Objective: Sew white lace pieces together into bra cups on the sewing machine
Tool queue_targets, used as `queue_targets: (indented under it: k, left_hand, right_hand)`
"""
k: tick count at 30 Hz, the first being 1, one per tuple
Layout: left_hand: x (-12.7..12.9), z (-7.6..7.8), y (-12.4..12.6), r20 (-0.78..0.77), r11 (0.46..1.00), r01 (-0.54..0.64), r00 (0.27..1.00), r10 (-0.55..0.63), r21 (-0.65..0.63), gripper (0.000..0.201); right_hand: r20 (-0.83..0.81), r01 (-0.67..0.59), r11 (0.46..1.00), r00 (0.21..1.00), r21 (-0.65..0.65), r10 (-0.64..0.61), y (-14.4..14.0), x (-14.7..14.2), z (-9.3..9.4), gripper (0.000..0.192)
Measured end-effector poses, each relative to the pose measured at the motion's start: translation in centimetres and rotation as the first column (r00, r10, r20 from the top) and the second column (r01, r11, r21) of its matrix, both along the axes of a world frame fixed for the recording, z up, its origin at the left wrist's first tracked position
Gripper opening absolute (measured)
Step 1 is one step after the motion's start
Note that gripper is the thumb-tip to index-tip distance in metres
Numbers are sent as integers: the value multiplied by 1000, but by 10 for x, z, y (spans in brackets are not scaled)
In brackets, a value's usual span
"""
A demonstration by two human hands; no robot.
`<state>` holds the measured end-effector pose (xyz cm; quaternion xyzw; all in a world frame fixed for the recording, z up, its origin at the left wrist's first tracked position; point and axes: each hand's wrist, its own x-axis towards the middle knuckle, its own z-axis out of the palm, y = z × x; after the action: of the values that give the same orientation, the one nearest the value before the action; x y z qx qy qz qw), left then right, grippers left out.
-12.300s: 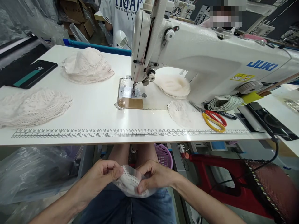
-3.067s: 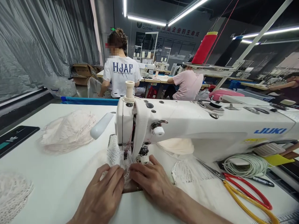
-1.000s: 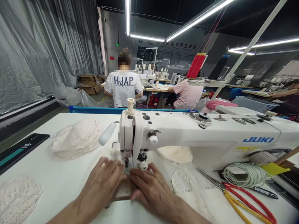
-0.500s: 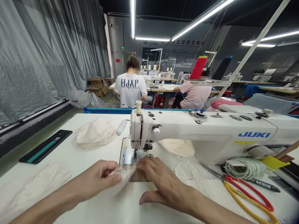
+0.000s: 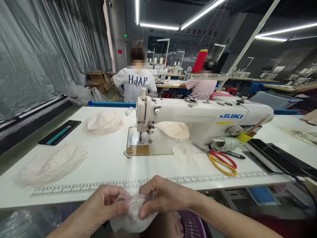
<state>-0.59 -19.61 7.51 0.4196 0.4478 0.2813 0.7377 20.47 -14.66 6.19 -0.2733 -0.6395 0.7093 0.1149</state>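
Note:
A small piece of white lace fabric [image 5: 135, 215] is stretched between both hands, just off the table's front edge. My left hand [image 5: 110, 203] pinches its left side between thumb and fingers. On the other side, my right hand [image 5: 159, 198] grips the fabric with thumb and forefinger. Beyond them stands a white JUKI sewing machine [image 5: 198, 114], its needle area and metal plate bare of cloth. Two piles of pale lace pieces, a nearer pile [image 5: 54, 163] and a farther pile [image 5: 105, 122], lie to the left of the machine.
Red-and-yellow-handled scissors [image 5: 220, 162] lie right of the machine by a coil of pale cord [image 5: 225, 144]. A printed ruler strip [image 5: 74, 187] runs along the table front. A black-and-teal case [image 5: 60, 133] lies far left. Below is a purple basket [image 5: 193, 224]. Two people sit working ahead.
Both hands have drawn back from the needle area to the table's front edge, bringing the lace fabric with them. The view has shifted, showing more of the table front and the floor basket.

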Motion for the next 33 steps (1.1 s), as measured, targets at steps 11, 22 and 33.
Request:
queue_targets:
  k: [11,22,33]
  left_hand:
    - [-5,-45,-51,223,973,6,974,48,-233,28]
    - [3,-38,-39,68,982,28,998,-15,-187,35]
    - [0,-48,-47,73,978,6,997,10,-211,36]
  right_hand:
    - [-10,-198,976,980,-88,197,-35,21,-20,44]
    - [-14,-111,990,994,-87,110,-41,13,-24,41]
    - [-58,-278,946,961,-164,272,-36,12,-32,35]
